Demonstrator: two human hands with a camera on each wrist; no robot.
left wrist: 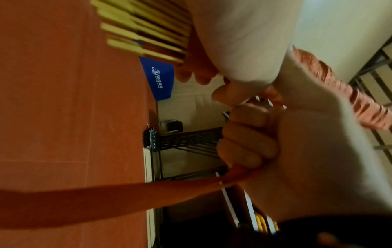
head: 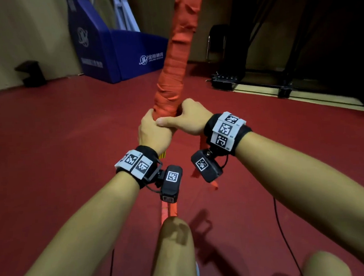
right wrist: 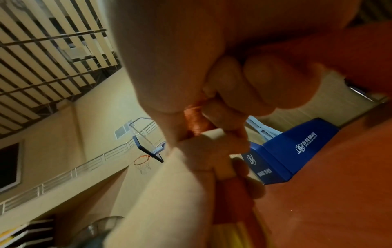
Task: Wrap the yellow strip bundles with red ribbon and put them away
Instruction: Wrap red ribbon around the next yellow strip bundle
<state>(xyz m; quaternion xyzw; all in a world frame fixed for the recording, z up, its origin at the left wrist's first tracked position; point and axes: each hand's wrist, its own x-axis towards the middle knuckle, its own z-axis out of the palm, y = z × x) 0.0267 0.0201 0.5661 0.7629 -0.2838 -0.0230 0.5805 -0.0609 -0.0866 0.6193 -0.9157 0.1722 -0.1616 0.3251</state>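
A long bundle of yellow strips [head: 176, 50] rises slanted from my hands, its upper length wound in red ribbon. Bare yellow ends [left wrist: 144, 30] stick out below my left hand [head: 152, 133], which grips the bundle just under the wrapped part. My right hand [head: 189, 118] is curled against the bundle right above it, thumb lying over the left hand, and grips the ribbon. In the left wrist view the loose ribbon [left wrist: 106, 198] runs taut out of the right fist [left wrist: 248, 134]. Its tail [head: 203, 145] hangs under my right wrist toward the floor.
I sit on a dark red floor [head: 58, 135] with my knees [head: 175, 246] below the hands. A blue padded hoop base [head: 115, 54] stands at the back left. A black chair [head: 217, 42] and a power strip [head: 224, 81] are at the back right.
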